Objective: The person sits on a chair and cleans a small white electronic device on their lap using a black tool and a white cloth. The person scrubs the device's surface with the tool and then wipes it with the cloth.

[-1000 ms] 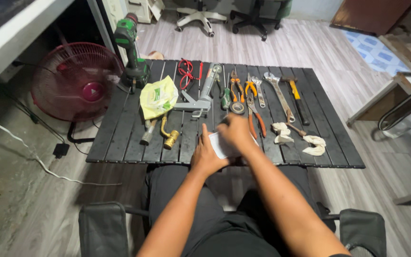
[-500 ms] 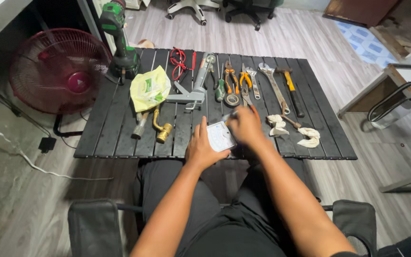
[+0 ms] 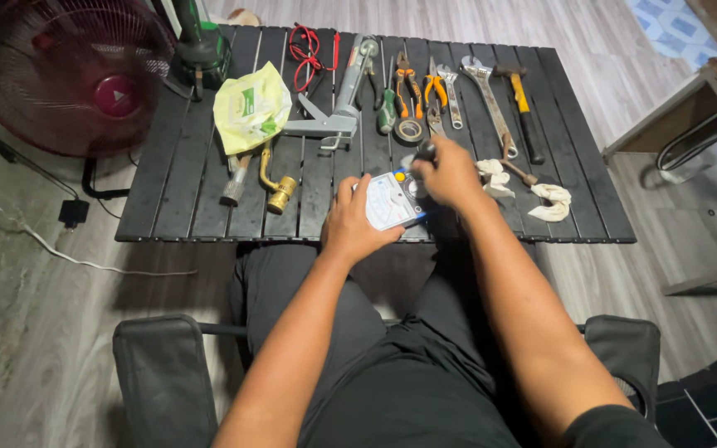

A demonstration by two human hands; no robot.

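head view: i'd keep left hand [image 3: 350,222] clasped steadying the analog multimeter [image 3: 390,199] on the tabletop [image 3: 168,191] while right hand [image 3: 450,174] fingers pinch its dial.

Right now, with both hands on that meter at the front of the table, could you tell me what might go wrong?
1. The analog meter sits close to the table's front edge, propped by the left hand; if that grip loosens, it could slide off toward the lap.
2. The right hand works tight among the tape roll, pliers and white rags; a quick move could knock them.
3. The brass fitting also lies near that edge and may roll.
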